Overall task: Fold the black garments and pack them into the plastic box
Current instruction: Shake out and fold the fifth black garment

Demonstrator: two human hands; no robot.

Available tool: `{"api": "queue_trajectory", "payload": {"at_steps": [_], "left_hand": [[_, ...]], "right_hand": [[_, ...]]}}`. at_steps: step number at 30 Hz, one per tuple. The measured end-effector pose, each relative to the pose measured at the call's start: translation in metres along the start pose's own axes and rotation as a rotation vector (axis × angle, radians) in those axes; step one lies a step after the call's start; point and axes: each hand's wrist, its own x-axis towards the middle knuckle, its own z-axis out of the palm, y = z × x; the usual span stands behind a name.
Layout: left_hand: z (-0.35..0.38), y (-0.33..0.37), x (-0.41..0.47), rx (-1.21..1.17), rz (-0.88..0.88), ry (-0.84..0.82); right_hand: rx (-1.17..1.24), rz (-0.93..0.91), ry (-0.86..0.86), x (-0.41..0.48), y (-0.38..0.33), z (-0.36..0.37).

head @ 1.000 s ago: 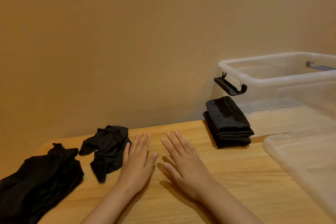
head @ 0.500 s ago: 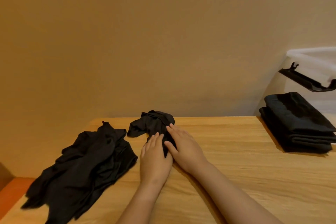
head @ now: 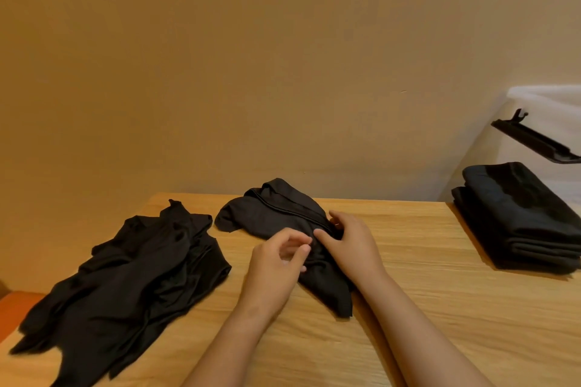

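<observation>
Crumpled black garment, centre of the wooden table, near its far edge. The right hand grips a bunched fold of it. The left hand sits against it, fingers curled; whether they pinch cloth cannot be told. Left: a second loose black garment. Right: a folded black stack on the table, outside the translucent plastic box, whose black latch juts out; the box's interior is out of view.

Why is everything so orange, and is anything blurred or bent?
Head view: dim warm light tints the wooden table orange; the crumpled black fabric garment loses detail in shadow; fingers of the left hand look smeared; the wide lens slants the clear plastic box.
</observation>
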Motion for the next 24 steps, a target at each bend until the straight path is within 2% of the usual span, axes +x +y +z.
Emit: {"api": "queue_trajectory", "payload": {"at_steps": [4,8,12,18,24], "left_hand": [[-0.002,-0.009,0.005,0.34,0.144,0.096],[0.0,-0.016,0.008,0.635,0.059,-0.07],[0.004,-0.01,0.004,0.678,0.104,-0.052],[0.027,0.007,-0.018,0.848,0.171,-0.063],[0.06,0.033,-0.029,0.841,0.309,-0.242]], "right_hand": [[-0.071,-0.075,-0.035,0.001,0.002,0.001],[-0.024,-0.04,-0.022,0.004,0.006,-0.002],[0.012,-0.006,-0.004,0.004,0.006,-0.009],[-0.032,-0.009,-0.114,0.005,0.017,-0.023],[-0.102,0.019,-0.118,0.004,0.039,-0.06]]}}
